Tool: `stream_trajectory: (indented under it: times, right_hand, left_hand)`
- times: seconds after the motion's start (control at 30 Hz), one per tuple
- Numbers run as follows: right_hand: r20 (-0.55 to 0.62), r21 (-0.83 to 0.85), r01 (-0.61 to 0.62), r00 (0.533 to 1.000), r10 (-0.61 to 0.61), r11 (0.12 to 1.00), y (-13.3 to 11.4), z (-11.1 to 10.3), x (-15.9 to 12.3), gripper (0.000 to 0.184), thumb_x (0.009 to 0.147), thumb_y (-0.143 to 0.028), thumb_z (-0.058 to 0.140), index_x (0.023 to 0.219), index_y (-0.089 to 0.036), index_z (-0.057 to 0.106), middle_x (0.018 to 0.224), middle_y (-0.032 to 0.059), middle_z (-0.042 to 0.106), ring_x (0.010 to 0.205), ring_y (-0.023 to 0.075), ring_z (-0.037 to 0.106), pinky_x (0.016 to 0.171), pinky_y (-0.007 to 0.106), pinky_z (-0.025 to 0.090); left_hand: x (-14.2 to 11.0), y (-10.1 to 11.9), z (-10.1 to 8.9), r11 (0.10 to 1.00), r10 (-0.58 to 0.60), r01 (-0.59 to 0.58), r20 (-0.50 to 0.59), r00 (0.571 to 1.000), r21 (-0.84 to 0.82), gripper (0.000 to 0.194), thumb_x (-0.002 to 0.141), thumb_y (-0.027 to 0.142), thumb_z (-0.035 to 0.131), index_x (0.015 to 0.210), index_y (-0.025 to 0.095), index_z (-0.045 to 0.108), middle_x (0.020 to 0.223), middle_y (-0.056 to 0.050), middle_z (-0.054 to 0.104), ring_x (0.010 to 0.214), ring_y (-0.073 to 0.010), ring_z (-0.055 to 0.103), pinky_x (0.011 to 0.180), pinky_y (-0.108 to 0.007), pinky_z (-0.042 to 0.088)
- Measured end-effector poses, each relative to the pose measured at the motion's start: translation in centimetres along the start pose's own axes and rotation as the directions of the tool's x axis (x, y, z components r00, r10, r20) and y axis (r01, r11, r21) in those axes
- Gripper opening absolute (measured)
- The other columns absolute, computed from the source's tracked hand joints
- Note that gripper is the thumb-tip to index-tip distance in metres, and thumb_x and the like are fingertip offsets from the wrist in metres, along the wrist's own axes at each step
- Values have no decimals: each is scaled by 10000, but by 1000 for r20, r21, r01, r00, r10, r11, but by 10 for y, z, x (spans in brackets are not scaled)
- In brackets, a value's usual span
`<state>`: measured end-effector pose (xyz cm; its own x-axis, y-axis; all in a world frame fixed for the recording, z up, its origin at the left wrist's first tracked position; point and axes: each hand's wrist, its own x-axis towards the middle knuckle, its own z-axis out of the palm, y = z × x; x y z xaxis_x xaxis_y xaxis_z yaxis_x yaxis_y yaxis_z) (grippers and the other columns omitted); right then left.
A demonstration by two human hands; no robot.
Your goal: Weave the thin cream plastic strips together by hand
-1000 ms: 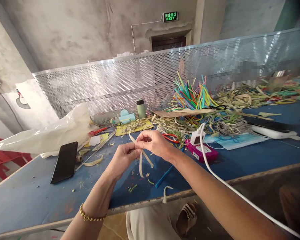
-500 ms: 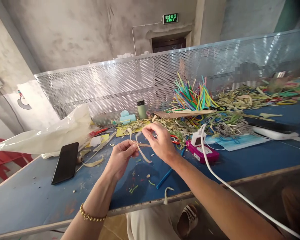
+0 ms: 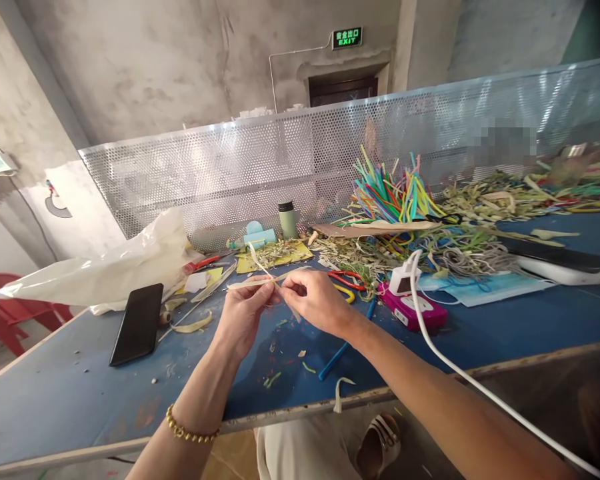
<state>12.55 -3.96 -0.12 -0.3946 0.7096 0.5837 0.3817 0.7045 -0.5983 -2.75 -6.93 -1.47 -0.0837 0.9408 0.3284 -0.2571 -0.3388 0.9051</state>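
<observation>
Above the blue table (image 3: 55,393), my left hand (image 3: 243,317) and my right hand (image 3: 316,300) meet, both pinching thin pale leaf strips (image 3: 260,273). The strips cross between my fingertips; one end points up and back, another sticks out to the left. My left wrist wears a gold bead bracelet (image 3: 187,432). Small green and pale cuttings (image 3: 273,379) lie on the table right under my hands, with a blue straw (image 3: 335,357) beside them.
A black phone (image 3: 137,323) and a crumpled clear bag (image 3: 110,270) lie left. Red-handled scissors (image 3: 347,279), a pink device (image 3: 413,308) with a white charger and cable (image 3: 460,373), heaps of coloured strips (image 3: 395,193) and dry leaf scraps sit right. A perforated metal screen (image 3: 280,167) backs the table.
My hands have drawn closer together and the strips, which hung in a loose loop, are now pulled tight and crossed, with ends pointing up and left.
</observation>
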Motion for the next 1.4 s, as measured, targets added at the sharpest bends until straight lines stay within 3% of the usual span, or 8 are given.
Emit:
stream_trajectory:
  times: [0.2, 0.3, 0.4, 0.5, 0.6, 0.8, 1.17, 1.4]
  right_hand:
    - [-5, 61, 74, 997, -74, 995, -2, -5, -2, 353, 882, -331, 587, 567, -177, 536, 512, -19, 498, 509, 102, 399, 525, 272, 266]
    - [-223, 97, 28, 975, -6, 995, 4, -14, 1, 402, 931, -414, 521, 604, -183, 560, 500, -15, 476, 505, 115, 397, 528, 281, 278]
    - [-337, -50, 10, 941, -26, 999, 12, -20, 6, 339, 922, -379, 532, 658, -183, 618, 594, 19, 554, 567, 136, 444, 570, 289, 314]
    - [-238, -44, 37, 970, -46, 998, 14, -20, 9, 260, 881, -354, 589, 712, -181, 683, 747, 57, 647, 670, 160, 515, 635, 301, 363]
    - [-46, 257, -18, 998, 30, 966, 11, -18, 10, 238, 859, -363, 610, 767, -166, 709, 765, 52, 667, 695, 156, 546, 650, 293, 398]
    - [186, 542, -233, 970, 155, 807, 2, -19, 7, 220, 796, -361, 657, 742, -152, 695, 669, 17, 633, 571, 107, 470, 553, 259, 361]
    - [202, 644, -236, 970, 135, 728, 0, -23, 6, 116, 681, -234, 701, 723, -155, 628, 689, -18, 600, 646, 103, 507, 650, 258, 399]
    - [94, 558, -133, 991, 98, 819, 4, -19, 7, 245, 722, -341, 742, 690, -150, 593, 649, -26, 552, 605, 95, 477, 597, 250, 381]
  left_hand:
    - [0, -1, -2, 999, 13, -13, -14, 1000, 39, 225, 665, 325, 831, 725, 124, 748, 690, -40, 659, 618, -120, 508, 618, -274, 381]
    - [-1, -2, -2, 995, 20, -21, 15, 1000, 92, 206, 702, 335, 800, 738, 137, 756, 688, -40, 649, 629, -131, 518, 628, -279, 383]
    - [-3, -1, 0, 987, 29, -31, 15, 999, 155, 183, 708, 325, 785, 685, 147, 747, 677, -37, 640, 620, -134, 518, 619, -280, 380]
    - [-5, 1, 3, 972, 63, -68, 32, 998, 225, 132, 695, 280, 781, 663, 157, 746, 712, -34, 651, 619, -132, 514, 614, -279, 376]
    - [-7, 3, 5, 973, 42, -63, 101, 994, 221, 172, 734, 259, 736, 600, 154, 722, 675, -37, 633, 631, -135, 507, 622, -280, 370]
    - [-11, 5, 5, 996, -53, 31, 260, 964, 88, 188, 768, 234, 700, 605, 141, 707, 644, -43, 615, 630, -136, 497, 636, -283, 374]
    - [-10, 3, 4, 995, -75, 58, 247, 966, 75, 185, 772, 269, 726, 647, 132, 712, 639, -32, 621, 601, -118, 498, 620, -268, 374]
    - [-9, 1, 5, 990, -69, 41, 208, 976, 138, 195, 777, 296, 738, 682, 126, 726, 636, -29, 624, 603, -111, 493, 615, -258, 363]
